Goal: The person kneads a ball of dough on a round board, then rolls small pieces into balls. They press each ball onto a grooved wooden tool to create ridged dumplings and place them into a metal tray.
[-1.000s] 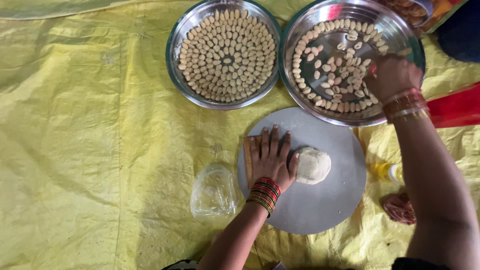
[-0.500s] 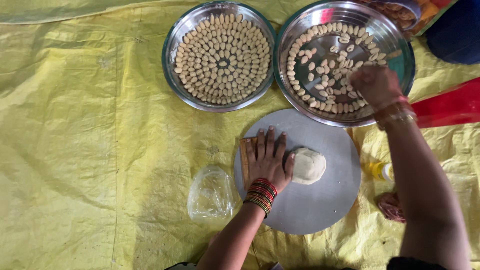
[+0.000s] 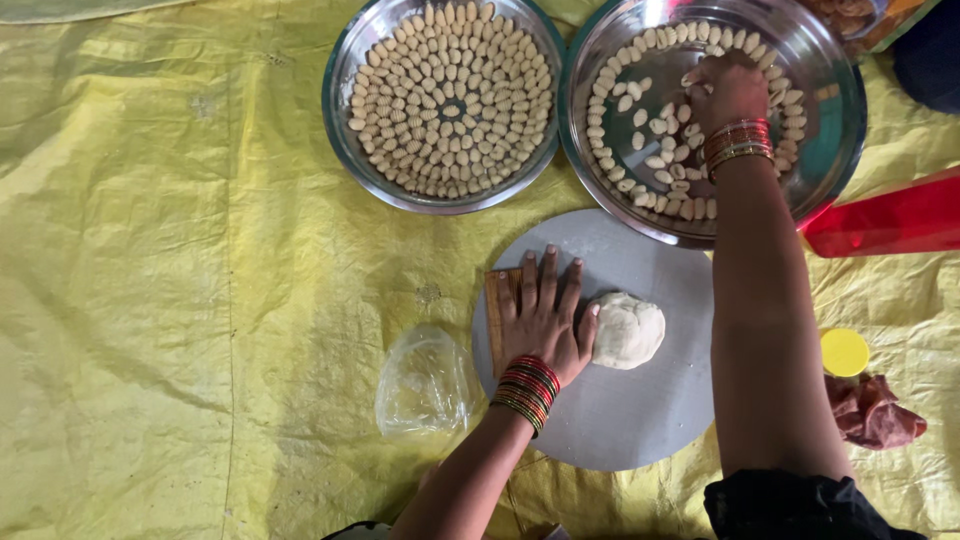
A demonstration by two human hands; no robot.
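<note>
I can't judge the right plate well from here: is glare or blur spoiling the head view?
Head view: even, soft light, sharp overall; bright glare streaks on the right steel plate rim near the right hand; the dough ball is slightly washed out; no strong shadows.

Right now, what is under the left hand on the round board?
A ridged wooden block lies under the left hand, on the grey round board. Only its left edge shows; the palm hides the rest and anything pressed on it.

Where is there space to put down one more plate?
The yellow sheet lies bare left of the full steel plate and the plastic bag. The round board has bare room below the dough ball. It is crowded around both plates and by the yellow lid.
</note>
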